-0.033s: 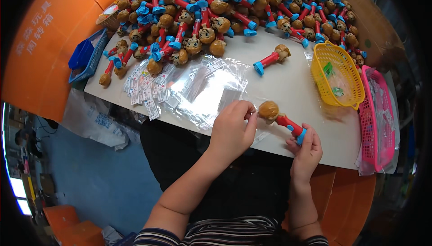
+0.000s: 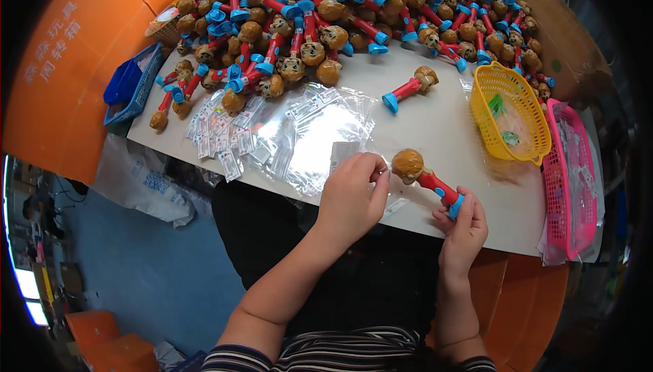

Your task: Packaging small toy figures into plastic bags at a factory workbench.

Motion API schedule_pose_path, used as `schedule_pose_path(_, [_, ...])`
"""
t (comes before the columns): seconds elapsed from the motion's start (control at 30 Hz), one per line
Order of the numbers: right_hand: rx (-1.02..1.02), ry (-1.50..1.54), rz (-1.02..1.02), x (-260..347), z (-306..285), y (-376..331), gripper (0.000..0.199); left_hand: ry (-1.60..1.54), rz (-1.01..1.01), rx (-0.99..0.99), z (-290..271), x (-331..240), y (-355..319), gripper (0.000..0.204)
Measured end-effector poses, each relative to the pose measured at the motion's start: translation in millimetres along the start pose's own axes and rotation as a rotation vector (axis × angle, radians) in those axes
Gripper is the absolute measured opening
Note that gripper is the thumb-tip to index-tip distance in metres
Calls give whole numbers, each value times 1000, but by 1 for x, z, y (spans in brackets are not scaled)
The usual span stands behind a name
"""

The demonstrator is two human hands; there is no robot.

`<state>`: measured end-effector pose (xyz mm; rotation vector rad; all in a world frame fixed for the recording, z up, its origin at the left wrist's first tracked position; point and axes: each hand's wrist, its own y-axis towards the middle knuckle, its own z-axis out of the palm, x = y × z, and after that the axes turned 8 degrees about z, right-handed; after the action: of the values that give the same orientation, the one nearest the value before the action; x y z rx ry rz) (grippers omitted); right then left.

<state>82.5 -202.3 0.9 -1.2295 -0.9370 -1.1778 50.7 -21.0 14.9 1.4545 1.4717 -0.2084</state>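
The right hand (image 2: 464,225) pinches the toy (image 2: 427,178) by its blue base — its long axis slanting up-left, brown head just beside the left hand (image 2: 354,195), whose fingers close on a clear bag (image 2: 340,154).

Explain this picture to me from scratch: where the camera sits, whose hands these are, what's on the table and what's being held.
The camera sits on a person's head and looks down, so the wide lens bends the edges. The two forearms entering from below are that person's own. The right hand holds a toy with a brown head and red stem by its blue base. The left hand pinches at the toy's head. On the pale table lie clear plastic bags, a big heap of the same toys, a yellow basket and a pink basket.
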Motion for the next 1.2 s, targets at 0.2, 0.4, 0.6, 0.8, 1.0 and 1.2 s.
schedule_pose_path(0.2, [357,-277,-137,-13,-6,-12,21,-2,30,-56,-4,-1,6,9])
schedule_pose_path(0.4, [436,-596,-847,-7,-11,1,20,46,207,11,-15,2,15,10])
schedule_pose_path(0.6, [295,4,-132,-12,-9,-11,26,-118,71,-1,-14,-3,10,9])
schedule_pose_path(0.8, [483,-426,-413,-13,-4,-16,22,-37,139,-93,-16,-4,14,10])
schedule_pose_path(1.0, [350,-348,-520,-19,-7,-16,22,44,268,-50,-19,-3,17,11])
schedule_pose_path(1.2, [382,291,315,-6,-9,-11,33,-40,101,-84,-17,0,6,11])
